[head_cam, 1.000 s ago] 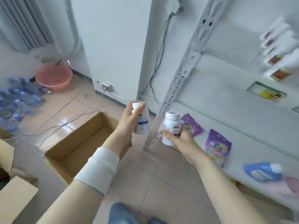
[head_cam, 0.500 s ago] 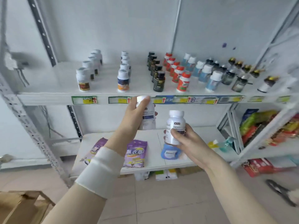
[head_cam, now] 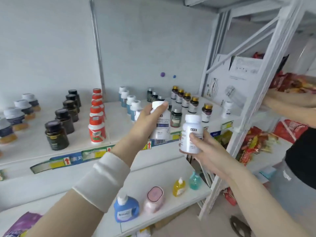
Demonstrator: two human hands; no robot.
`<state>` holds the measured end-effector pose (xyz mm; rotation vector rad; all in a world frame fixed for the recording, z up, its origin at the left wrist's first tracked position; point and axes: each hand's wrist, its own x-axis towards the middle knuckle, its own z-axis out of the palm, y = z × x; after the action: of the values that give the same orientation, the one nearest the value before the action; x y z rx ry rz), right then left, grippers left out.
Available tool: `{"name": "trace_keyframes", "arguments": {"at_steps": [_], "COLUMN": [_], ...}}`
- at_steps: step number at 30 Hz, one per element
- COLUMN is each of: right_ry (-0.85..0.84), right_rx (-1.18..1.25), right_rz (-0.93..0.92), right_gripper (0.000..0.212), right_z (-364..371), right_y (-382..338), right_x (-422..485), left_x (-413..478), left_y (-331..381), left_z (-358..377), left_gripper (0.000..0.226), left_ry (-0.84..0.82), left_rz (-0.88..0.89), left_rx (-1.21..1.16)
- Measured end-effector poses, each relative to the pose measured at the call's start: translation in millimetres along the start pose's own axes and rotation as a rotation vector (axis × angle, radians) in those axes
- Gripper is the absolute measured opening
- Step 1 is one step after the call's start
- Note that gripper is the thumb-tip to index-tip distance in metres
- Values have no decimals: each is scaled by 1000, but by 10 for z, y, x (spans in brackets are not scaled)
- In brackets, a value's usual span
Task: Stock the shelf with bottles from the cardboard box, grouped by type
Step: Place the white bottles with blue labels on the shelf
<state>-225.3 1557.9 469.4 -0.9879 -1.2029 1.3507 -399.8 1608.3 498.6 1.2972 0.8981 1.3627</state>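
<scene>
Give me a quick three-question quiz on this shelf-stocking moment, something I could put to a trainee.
1. True or false: the left hand holds nothing.
2. What colour is the cap of the bottle gripped by the right hand? A red, B white, C gold.
3. Fill the gap: the blue detergent bottle stands on the ____ shelf.
Key: 1 false, it grips a white bottle; 2 B; 3 lower.
</scene>
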Motion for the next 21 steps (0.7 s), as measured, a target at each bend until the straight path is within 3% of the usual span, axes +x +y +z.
{"name": "trace_keyframes", "arguments": {"at_steps": [5, 13, 18, 21], "right_ry": [26, 62, -28, -41], "right_rx": [-80, -168, -249, -282], "right_rz": [-16, -92, -137, -119], "right_gripper": [54, 59, 48, 51], "right_z": [-817, -2122, -2784, -3040], "right_y": [-329, -704, -886, -960], "right_x": [596, 1583, 2287, 2699], "left_x": [872, 2088, 2813, 3204], "left_y": [-42, -252, -453, -574], "left_z": [594, 1637, 2111, 2264], "left_gripper": [17, 24, 39, 39], "left_ry": [-80, -55, 18, 74], "left_rz": [7, 21, 16, 4], "left_rx": [70, 256, 325, 394]}}
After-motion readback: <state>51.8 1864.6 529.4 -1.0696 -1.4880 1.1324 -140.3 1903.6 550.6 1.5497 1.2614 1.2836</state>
